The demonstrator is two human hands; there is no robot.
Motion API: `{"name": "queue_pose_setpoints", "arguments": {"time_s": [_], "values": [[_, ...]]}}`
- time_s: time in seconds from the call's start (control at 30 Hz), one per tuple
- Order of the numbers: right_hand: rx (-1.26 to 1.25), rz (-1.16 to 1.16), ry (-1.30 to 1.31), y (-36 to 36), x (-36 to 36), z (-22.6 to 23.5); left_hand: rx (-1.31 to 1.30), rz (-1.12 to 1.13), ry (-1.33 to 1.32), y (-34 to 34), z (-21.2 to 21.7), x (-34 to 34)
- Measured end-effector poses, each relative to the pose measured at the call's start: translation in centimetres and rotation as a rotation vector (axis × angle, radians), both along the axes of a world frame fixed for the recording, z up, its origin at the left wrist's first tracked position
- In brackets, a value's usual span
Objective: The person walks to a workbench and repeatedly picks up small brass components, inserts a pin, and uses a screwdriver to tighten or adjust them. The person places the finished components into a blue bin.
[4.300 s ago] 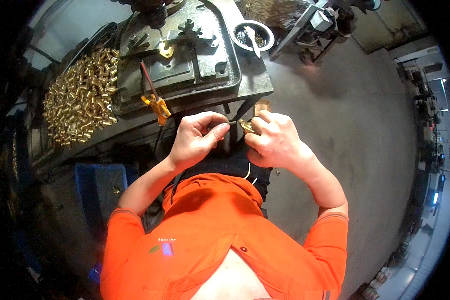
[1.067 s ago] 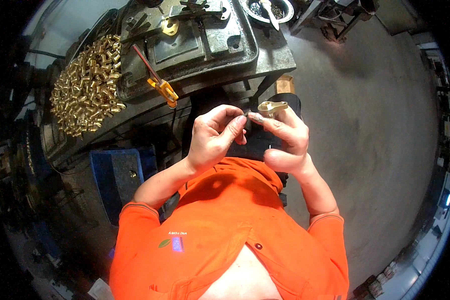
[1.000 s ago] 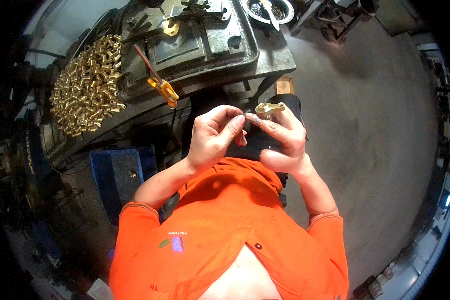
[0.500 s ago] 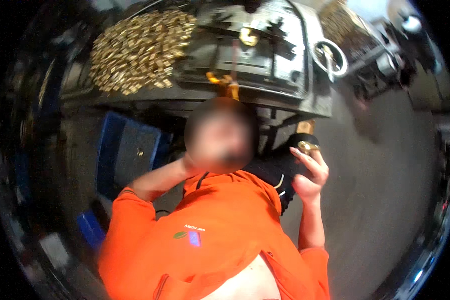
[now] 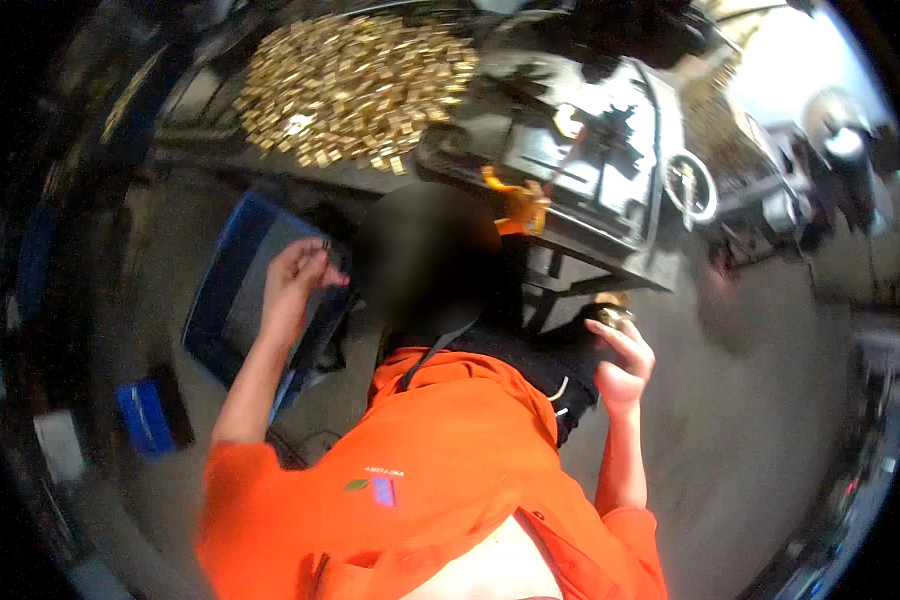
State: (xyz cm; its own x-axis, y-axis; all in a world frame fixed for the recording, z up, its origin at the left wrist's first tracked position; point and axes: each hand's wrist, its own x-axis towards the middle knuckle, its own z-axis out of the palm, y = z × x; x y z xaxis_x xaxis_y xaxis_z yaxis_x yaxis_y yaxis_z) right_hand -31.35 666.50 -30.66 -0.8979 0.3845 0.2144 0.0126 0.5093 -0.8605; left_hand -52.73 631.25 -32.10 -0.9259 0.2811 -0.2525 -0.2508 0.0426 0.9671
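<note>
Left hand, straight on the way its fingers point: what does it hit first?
Likely the blue crate. The left hand hangs over its far edge, fingers pinched on something small and dark. Motion blur and unclear depth make this a guess.

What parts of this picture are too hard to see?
- Head view: what the left hand pinches over the blue bin is too small and smeared.
- The brass part in the right hand: fingers cover most of it.
- The pile of brass pieces: motion blur hides single shapes.
- The grey machine: its top is cut off by the rim.
</note>
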Motion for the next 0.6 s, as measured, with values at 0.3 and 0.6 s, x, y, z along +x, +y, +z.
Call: {"name": "queue_pose_setpoints", "arguments": {"time_s": [0.3,0.6], "values": [[-0.119,-0.092,0.181,1.0,2.5,-3.3,0.277,-0.699,-0.474,14.8,-4.1,5.5],[-0.225,-0.89,-0.441,18.7,17.7,-17.6,0.025,-0.837,-0.489,21.6,-4.8,6.1]]}}
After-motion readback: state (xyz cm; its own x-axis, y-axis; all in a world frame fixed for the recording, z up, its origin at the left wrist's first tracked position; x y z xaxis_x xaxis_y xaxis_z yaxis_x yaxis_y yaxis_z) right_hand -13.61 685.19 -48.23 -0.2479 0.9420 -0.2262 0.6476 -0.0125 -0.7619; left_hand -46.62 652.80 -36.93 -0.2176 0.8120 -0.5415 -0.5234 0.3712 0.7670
